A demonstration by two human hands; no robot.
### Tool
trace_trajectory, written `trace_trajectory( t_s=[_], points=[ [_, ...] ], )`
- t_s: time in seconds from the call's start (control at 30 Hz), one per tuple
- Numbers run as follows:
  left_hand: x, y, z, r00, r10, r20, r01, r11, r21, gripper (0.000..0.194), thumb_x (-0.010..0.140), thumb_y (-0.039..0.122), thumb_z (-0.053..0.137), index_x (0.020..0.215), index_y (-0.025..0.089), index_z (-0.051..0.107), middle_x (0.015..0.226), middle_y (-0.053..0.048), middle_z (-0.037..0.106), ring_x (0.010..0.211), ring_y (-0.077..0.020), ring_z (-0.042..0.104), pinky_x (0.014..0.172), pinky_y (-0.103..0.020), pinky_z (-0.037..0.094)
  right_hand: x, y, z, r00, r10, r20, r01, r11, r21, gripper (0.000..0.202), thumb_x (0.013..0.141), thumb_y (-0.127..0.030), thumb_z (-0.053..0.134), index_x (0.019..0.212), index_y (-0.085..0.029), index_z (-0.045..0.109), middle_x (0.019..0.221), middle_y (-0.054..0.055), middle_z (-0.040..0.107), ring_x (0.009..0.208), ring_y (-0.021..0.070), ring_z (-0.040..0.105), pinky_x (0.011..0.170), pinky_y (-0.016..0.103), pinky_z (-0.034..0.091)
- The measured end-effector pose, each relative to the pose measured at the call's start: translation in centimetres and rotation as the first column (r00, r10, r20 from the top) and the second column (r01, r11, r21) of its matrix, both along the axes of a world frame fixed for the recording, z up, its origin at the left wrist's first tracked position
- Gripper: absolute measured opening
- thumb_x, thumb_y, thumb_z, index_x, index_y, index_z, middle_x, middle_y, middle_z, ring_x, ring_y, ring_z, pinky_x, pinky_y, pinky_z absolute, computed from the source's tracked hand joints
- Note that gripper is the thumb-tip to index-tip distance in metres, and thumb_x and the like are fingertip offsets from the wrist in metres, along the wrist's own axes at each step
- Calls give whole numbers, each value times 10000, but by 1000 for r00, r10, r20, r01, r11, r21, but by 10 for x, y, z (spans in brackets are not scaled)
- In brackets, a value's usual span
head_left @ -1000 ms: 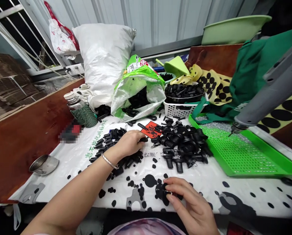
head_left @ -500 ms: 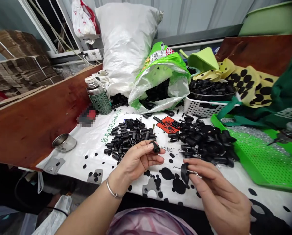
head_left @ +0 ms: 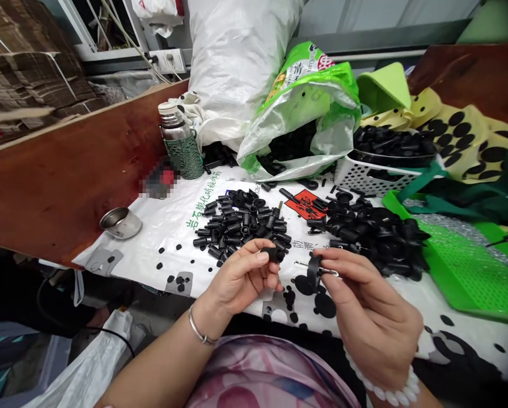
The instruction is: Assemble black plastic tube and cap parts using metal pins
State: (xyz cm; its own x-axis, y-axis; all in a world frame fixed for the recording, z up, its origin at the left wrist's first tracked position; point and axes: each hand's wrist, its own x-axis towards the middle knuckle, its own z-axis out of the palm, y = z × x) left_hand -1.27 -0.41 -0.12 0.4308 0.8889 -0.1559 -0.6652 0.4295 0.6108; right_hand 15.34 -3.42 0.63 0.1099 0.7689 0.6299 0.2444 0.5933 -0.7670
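Observation:
Between thumb and fingers, my left hand (head_left: 241, 275) pinches a short black tube-shaped part (head_left: 274, 255), its open end turned to the right. My right hand (head_left: 371, 303) grips a black round disc (head_left: 313, 271) with a thin metal pin through it; the pin's tip points left at the tube. A gap separates the two pieces. Behind my left hand lies a pile of black tubular parts (head_left: 241, 224). Beyond my right hand is a heap of black disc-shaped parts (head_left: 373, 232).
A green tray (head_left: 466, 277) lies at the right. Behind stand a white basket (head_left: 364, 173) of black parts and an open green-white bag (head_left: 296, 113). At the left are a metal cup (head_left: 121, 224), a flask (head_left: 180, 141) and a wooden board (head_left: 79, 175).
My right hand has come up and left, bringing the disc and pin closer to the tube. The tube has turned slightly. The camera view has shifted.

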Motion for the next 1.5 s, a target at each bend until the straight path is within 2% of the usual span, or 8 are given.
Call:
trace_trajectory(
  t_s=[0.17, 0.5, 0.7, 0.8, 1.0, 1.27, 1.4, 1.5],
  points=[
    [-4, -5, -5, 989, 73, -130, -48, 982, 185, 280, 713, 189, 708, 944, 157, 553, 720, -12, 671, 558, -102, 623, 611, -240, 509, -3, -1, -1, 1000, -25, 8, 25, 1000, -5, 227, 785, -15, 590, 921, -186, 651, 1012, 60, 644, 969, 174, 605, 849, 310, 505],
    [2, -11, -8, 973, 86, -216, -7, 939, 343, 234, 733, 156, 715, 959, 163, 652, 783, -15, 679, 661, -106, 653, 669, -210, 524, -2, -7, -10, 988, -16, 154, 2, 996, 87, 332, 752, 24, 600, 1006, -187, 637, 1044, 73, 635, 979, 186, 601, 851, 337, 495],
    [7, -14, -11, 967, 59, -248, 19, 954, 300, 235, 795, 273, 670, 1000, 159, 677, 739, -35, 695, 651, -118, 658, 651, -214, 528, 6, -5, -15, 984, 42, 176, -49, 998, 37, 301, 780, -11, 584, 1007, -205, 627, 1047, 69, 635, 977, 181, 604, 854, 335, 502],
    [9, -14, -10, 962, 59, -266, 15, 963, 268, 228, 771, 290, 692, 952, 152, 679, 709, -32, 697, 619, -119, 659, 628, -214, 525, 12, -4, -14, 962, 88, 260, -100, 994, 35, 349, 798, -70, 591, 1122, -199, 579, 1097, 94, 628, 1038, 215, 590, 892, 377, 498],
    [13, -12, -4, 943, 25, -330, 61, 967, 246, 260, 747, 321, 707, 923, 133, 668, 624, -7, 661, 522, -88, 610, 541, -188, 496, 26, -6, -2, 835, 12, 550, -98, 987, 128, 510, 817, -147, 615, 1301, -160, 458, 1139, 120, 617, 1075, 209, 577, 928, 322, 497],
    [5, -17, -3, 934, -196, -300, 228, 971, 77, 336, 706, 397, 730, 854, 117, 618, 576, -1, 631, 441, -82, 578, 479, -186, 466, 45, -2, 10, 668, 200, 717, -338, 940, 53, 483, 843, -50, 513, 1310, -152, 446, 1113, 110, 632, 1041, 172, 601, 888, 266, 508],
    [9, -19, 2, 934, -106, -342, 161, 978, 135, 320, 720, 369, 722, 888, 121, 607, 615, -5, 635, 494, -77, 584, 504, -173, 456, 44, -6, 17, 643, 186, 743, -283, 959, 6, 519, 845, -284, 583, 1311, -106, 438, 1158, 157, 625, 1048, 238, 612, 886, 330, 521],
    [13, -21, 7, 907, 19, -421, 83, 971, 223, 295, 714, 322, 728, 888, 116, 610, 652, -3, 621, 528, -71, 560, 544, -187, 470, 38, -8, 15, 703, 136, 698, -164, 986, -27, 454, 884, -319, 529, 1297, -147, 455, 1021, 117, 681, 865, 194, 672, 773, 287, 559]
  ],
)
